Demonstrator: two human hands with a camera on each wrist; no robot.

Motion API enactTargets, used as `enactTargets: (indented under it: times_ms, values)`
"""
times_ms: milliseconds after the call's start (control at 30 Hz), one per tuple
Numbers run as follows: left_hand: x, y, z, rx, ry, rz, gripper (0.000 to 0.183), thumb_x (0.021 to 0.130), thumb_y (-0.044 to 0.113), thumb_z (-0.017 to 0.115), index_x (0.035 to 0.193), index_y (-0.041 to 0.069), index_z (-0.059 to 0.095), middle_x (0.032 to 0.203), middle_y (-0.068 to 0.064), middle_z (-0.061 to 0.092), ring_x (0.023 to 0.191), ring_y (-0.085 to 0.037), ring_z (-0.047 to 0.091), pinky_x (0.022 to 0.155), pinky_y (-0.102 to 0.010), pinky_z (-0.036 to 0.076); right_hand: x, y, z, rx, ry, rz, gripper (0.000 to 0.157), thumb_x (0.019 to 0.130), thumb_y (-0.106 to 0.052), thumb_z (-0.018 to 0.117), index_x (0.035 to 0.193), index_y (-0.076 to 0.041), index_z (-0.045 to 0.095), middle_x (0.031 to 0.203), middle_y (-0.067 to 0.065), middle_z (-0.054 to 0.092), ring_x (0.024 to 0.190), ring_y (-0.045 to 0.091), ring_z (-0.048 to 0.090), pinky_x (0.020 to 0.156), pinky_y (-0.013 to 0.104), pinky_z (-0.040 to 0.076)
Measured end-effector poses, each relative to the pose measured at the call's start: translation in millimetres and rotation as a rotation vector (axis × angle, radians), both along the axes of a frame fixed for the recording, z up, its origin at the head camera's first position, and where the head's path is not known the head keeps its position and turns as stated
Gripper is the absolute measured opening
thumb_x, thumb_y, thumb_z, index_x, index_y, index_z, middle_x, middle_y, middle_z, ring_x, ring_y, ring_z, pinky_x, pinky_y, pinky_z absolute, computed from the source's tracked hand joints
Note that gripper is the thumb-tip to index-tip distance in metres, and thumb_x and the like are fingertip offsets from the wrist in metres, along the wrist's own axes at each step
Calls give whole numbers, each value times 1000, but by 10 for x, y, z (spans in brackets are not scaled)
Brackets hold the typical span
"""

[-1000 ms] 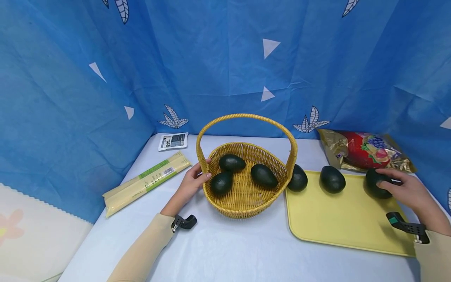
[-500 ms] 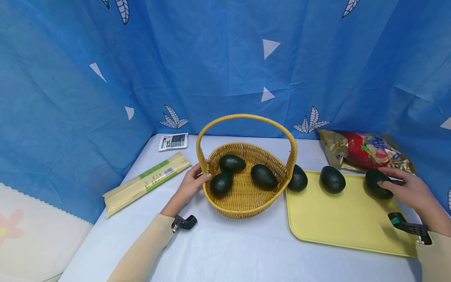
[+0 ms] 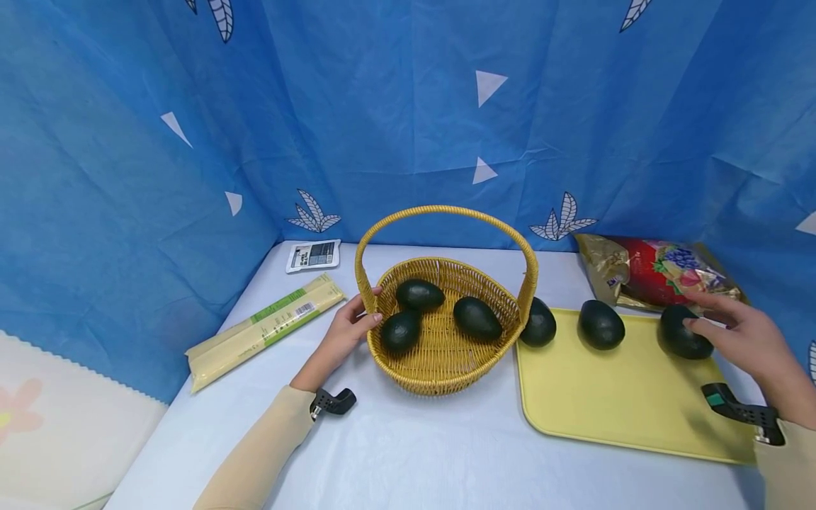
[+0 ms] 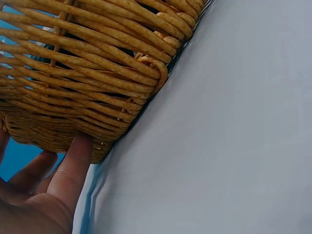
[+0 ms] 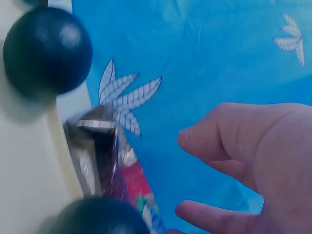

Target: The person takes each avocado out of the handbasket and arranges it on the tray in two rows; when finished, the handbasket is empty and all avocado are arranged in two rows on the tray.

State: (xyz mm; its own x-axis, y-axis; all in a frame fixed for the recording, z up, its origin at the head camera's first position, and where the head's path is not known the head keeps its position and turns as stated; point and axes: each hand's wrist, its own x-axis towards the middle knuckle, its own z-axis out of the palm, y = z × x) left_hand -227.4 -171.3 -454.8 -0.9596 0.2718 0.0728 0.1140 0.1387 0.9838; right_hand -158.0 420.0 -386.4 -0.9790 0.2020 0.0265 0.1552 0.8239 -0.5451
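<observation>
My left hand (image 3: 349, 327) grips the left side of a yellow wicker basket (image 3: 440, 386) at the foot of its tall hoop handle; in the left wrist view fingers (image 4: 73, 168) lie against the weave. Several dark green avocados are in view. One avocado (image 3: 420, 295), another avocado (image 3: 400, 331) and a third avocado (image 3: 477, 319) lie inside the basket. Along the far edge of a yellow tray (image 3: 618, 404) is a row of three more. At its right end, my right hand (image 3: 742, 336) hovers by an avocado (image 3: 683, 333), fingers spread and holding nothing.
Behind the tray lies a gold and red fruit-print bag (image 3: 666, 273). Left of the basket are a long pale yellow packet (image 3: 268, 331) and a small white sachet (image 3: 313, 256). A blue curtain (image 3: 408, 127) hangs behind the white-covered table.
My right hand's fingers have spread and lifted off the avocado at the tray's right end, which stays on the tray. My left hand and the basket have not moved.
</observation>
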Motion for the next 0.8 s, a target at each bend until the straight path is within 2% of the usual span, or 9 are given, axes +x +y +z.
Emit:
enactTargets:
  times_ms: [200,267,333,400,433,500,567,667,800]
  values:
    - [9,13,40,1,-2,-2,58,99,15,61,155,13,43,157,-22,45,137,-44,52,92,-23,56,39,-205,133,-26,35,47,63,106,-29,51,154,8,32,155,43,26,132,69,31,94,83,32]
    - [11,14,43,0,-2,0,58,99,15,61,155,12,42,157,-23,45,137,-44,52,92,-23,56,54,-279,165,-32,58,78,61,106,-27,52,153,8,34,155,43,29,131,68,33,94,81,33]
    - [11,16,45,2,-6,2,58,99,14,61,155,12,42,157,-23,45,137,-44,52,91,-23,56,62,-340,178,-46,99,117,59,104,-25,56,151,7,39,152,38,38,131,41,56,99,59,50]
    - [7,19,43,1,-9,5,58,99,15,60,155,12,43,156,-23,45,136,-44,52,91,-24,57,73,-399,189,-66,132,155,57,102,-24,61,148,6,45,144,14,56,115,5,64,89,29,58]
    - [4,20,43,0,-10,6,58,99,15,60,154,13,43,156,-23,46,136,-44,53,91,-24,57,79,-431,195,-78,141,181,56,101,-24,62,147,5,47,137,0,59,106,-10,60,81,17,56]
    - [1,23,42,-2,-12,7,58,99,15,60,154,13,43,156,-23,46,136,-44,53,91,-25,57,89,-505,209,-102,153,228,54,99,-23,66,145,2,51,120,-26,55,92,-31,41,67,2,44]
    - [0,21,38,-7,-11,11,57,100,15,61,154,13,43,155,-23,46,136,-44,53,92,-25,56,98,-604,232,-118,156,282,52,98,-20,67,143,0,52,113,-42,43,94,-31,44,68,3,47]
    - [6,17,33,-13,-12,16,57,100,15,60,154,14,43,155,-22,46,137,-43,53,94,-26,56,112,-798,273,-107,177,352,49,97,-17,70,142,-3,56,116,-42,45,97,-30,47,70,7,50]
    - [12,18,25,-5,-9,10,57,100,15,60,154,13,43,156,-22,45,138,-43,52,94,-26,56,145,-1104,346,-70,219,442,45,94,-14,72,137,-7,62,126,-20,59,97,-25,53,70,13,55]
